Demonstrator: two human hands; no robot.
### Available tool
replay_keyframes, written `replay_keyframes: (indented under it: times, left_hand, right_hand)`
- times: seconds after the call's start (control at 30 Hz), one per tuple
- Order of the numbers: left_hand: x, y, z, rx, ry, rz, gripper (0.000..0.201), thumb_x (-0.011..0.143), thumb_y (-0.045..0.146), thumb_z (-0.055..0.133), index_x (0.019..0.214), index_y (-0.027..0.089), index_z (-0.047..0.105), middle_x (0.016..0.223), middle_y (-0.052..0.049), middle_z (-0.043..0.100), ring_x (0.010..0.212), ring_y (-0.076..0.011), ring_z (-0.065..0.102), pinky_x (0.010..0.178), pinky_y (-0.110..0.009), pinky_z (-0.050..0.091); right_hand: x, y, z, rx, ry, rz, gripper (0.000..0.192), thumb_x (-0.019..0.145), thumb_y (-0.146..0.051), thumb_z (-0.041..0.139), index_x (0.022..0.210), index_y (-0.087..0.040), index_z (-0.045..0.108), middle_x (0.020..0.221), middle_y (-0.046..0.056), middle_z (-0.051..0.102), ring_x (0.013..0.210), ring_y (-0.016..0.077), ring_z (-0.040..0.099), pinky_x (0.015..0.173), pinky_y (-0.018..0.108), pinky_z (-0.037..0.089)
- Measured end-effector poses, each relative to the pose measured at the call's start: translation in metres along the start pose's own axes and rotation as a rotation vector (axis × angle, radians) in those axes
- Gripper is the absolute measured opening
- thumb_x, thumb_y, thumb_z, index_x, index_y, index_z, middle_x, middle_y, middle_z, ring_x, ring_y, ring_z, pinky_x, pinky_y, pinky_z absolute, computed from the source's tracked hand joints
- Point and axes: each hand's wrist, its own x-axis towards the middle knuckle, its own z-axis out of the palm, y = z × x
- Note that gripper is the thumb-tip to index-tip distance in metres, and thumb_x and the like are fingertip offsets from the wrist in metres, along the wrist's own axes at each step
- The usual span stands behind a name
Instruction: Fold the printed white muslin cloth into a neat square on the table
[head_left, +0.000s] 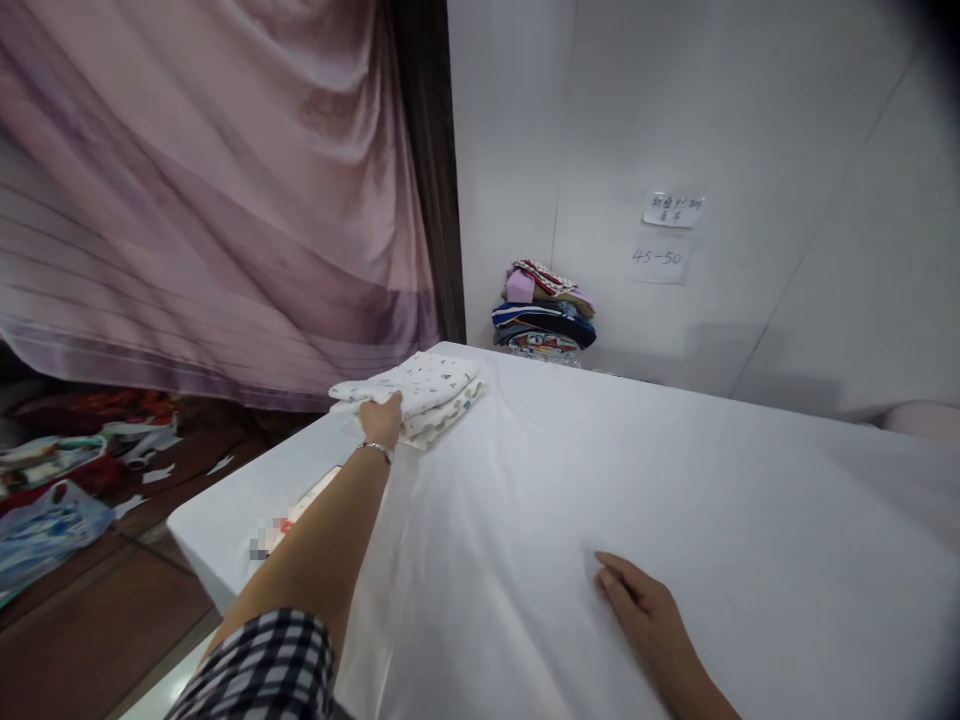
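Evidently, L hand [381, 418] had its fingers clasped on the near edge of the folded printed white cloths [431, 378], nr tabletop's [232, 505] far L corner; R hand [643, 600] was loosely curled, w/o load. Catching all layers prob. kept folds neat.

A white table [217, 505] with a rounded left corner stands beneath a lightly creased white sheet [517, 520], its left strip uncovered. Folded white cloths [435, 382] in a small print lie stacked toward the far left corner; a flat, pale, red-marked item [319, 489], partly hidden, lies along the left side. Below, a plastic bag [56, 532] and white scraps [158, 474] litter a brown floor [112, 630].
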Motion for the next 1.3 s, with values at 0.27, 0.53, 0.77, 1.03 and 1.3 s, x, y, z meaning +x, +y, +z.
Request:
replay_keyframes:
  times: [0.27, 0.53, 0.77, 1.03, 1.3]
  left_hand:
    - [-0.063, 0.078, 0.031, -0.349, -0.208, -0.109, 0.028, 0.084, 0.025, 0.044, 0.109, 0.012, 0.049, 0.098, -0.012, 0.062, 0.078, -0.0179, 0.061, 0.059, -0.027, 0.049]
    - [-0.351, 0.022, 0.092, -0.406, -1.292, -0.161, 0.032, 0.067, 0.043, 0.067, 0.083, 0.017, 0.057, 0.067, -0.006, 0.063, 0.049, -0.0131, 0.057, 0.041, -0.022, 0.043]
    - [-0.389, 0.002, 0.055, -0.14, -1.725, 0.007, 0.029, 0.073, 0.053, 0.056, 0.069, 0.024, 0.058, 0.06, -0.004, 0.062, 0.043, -0.0133, 0.057, 0.038, -0.023, 0.037]
    - [-0.312, 0.013, 0.071, -0.088, -0.639, 1.294, 0.028, 0.078, 0.044, 0.054, 0.099, 0.026, 0.061, 0.106, -0.004, 0.066, 0.101, -0.0261, 0.059, 0.086, -0.042, 0.05]
    - [-0.262, -0.031, 0.104, -0.04, -0.501, 1.485, 0.063, 0.077, 0.038, 0.053, 0.135, 0.044, 0.03, 0.134, 0.001, 0.05, 0.116, -0.0298, 0.052, 0.093, -0.051, 0.048]
  right_hand:
    - [0.008, -0.001, 0.007, 0.306, 0.049, 0.02, 0.047, 0.072, -0.053, 0.06, 0.099, -0.016, 0.067, 0.077, 0.006, 0.067, 0.067, 0.0181, 0.06, 0.064, 0.03, 0.048]
    - [0.038, 0.005, -0.071, 0.789, 0.511, 0.178, 0.051, 0.072, -0.048, 0.061, 0.116, -0.023, 0.053, 0.112, 0.007, 0.064, 0.099, 0.022, 0.061, 0.075, 0.031, 0.051]
    - [0.036, 0.005, -0.104, 0.622, 0.596, 0.174, 0.04, 0.065, -0.036, 0.065, 0.101, -0.019, 0.061, 0.094, 0.004, 0.069, 0.085, 0.0191, 0.062, 0.07, 0.028, 0.05]
    - [0.009, 0.021, -0.191, -0.154, 0.8, -0.252, 0.033, 0.077, -0.036, 0.052, 0.104, -0.021, 0.064, 0.112, 0.007, 0.064, 0.106, 0.0229, 0.056, 0.093, 0.041, 0.043]
    - [-0.149, -0.03, -0.42, -1.484, 1.106, 0.149, 0.046, 0.085, -0.029, 0.048, 0.128, -0.013, 0.046, 0.138, 0.018, 0.041, 0.129, 0.033, 0.033, 0.099, 0.055, 0.028]
